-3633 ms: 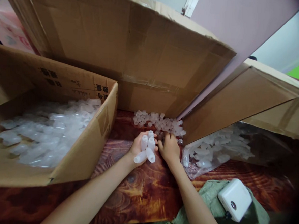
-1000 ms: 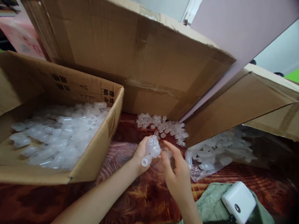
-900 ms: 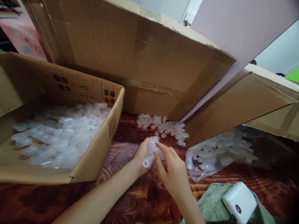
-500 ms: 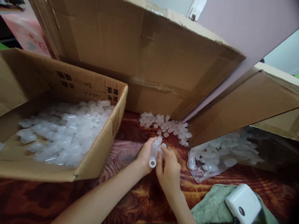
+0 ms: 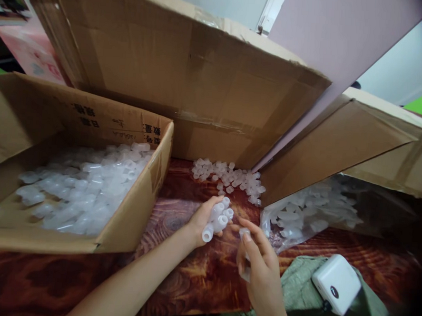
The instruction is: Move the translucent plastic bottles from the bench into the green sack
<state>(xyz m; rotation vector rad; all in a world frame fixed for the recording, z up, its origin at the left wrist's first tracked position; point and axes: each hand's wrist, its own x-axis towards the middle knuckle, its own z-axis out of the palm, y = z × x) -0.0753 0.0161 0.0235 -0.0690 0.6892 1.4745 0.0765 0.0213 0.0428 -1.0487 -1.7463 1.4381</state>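
Several translucent white plastic bottles (image 5: pixel 219 215) lie bunched in my left hand (image 5: pixel 202 219), whose fingers curl round them with the open necks showing. To the right, apart from that bunch, my right hand (image 5: pixel 258 258) is closed on another translucent plastic piece (image 5: pixel 245 234), partly hidden by the fingers; it looks like a bottle of the same sort. Beyond both hands, a scatter of small translucent caps (image 5: pixel 231 176) lies on the wooden table (image 5: pixel 189 285).
On the left stands an open cardboard box (image 5: pixel 136 215) with many translucent bottles (image 5: pixel 95 184) in it. A tall carton (image 5: pixel 187 80) closes off the back. At right, a plastic bag (image 5: pixel 308 211) of white pieces spills from another carton (image 5: pixel 304 144). A white device (image 5: pixel 337 282) rests on green cloth (image 5: pixel 299 282).
My right hand has moved away from my left, to the right and nearer me, with a translucent piece in its fingers. The left hand's bunch has turned, showing more necks. The view has shifted slightly.
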